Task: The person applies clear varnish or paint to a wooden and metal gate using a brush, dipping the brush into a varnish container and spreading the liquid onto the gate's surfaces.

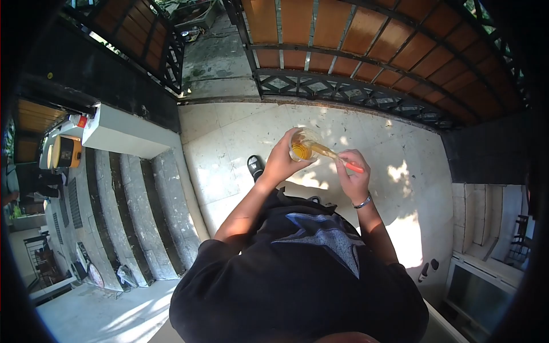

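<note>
My left hand (281, 159) is wrapped round a clear cup (299, 150) with amber liquid in its bottom, tilted towards the right. In my right hand (355, 178) is a brush (325, 151) with a red handle end; its pale bristle end lies at the cup's mouth. Both hands are in front of my body, over the pale tiled floor (229, 128). Whether the bristles touch the liquid is too small to tell.
Ahead stands a metal gate with orange-brown panels (366, 34). Grey steps (128, 211) run along the left, beside a white ledge (123, 134) and a yellow-and-black object (67, 151). Shoes (424, 271) lie at the lower right.
</note>
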`<action>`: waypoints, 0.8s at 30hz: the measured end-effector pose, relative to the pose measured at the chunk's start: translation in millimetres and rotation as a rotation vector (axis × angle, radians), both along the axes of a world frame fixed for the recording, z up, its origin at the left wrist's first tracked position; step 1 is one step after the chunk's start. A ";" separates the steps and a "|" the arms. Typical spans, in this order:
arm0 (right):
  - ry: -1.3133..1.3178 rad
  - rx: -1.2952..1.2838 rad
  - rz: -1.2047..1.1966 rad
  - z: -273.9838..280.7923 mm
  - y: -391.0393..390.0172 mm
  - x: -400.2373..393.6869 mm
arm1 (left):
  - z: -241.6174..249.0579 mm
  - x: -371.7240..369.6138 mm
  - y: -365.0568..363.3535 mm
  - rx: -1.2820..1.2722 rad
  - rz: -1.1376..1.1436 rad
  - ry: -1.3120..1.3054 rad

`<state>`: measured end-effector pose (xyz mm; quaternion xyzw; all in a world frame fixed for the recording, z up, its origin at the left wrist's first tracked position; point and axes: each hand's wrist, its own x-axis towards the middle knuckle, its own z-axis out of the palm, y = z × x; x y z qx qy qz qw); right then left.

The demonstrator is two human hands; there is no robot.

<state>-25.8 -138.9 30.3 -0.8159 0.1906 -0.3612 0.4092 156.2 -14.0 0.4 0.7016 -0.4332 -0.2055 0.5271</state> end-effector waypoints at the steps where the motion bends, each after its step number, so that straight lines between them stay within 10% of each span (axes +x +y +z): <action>1: 0.000 -0.005 0.009 -10.3 4.9 14.3 | 1.2 14.9 3.5 -0.005 0.009 0.000; 4: -0.454 1.009 -0.028 -37.6 11.5 76.9 | 9.2 67.7 14.6 -0.036 0.057 0.056; 10: -0.404 1.622 0.237 -51.6 34.4 208.4 | 1.5 191.4 52.1 -0.057 0.158 0.013; 24: -0.779 1.625 0.328 -56.1 -11.2 331.0 | -1.7 336.2 -37.7 -0.219 -0.114 0.161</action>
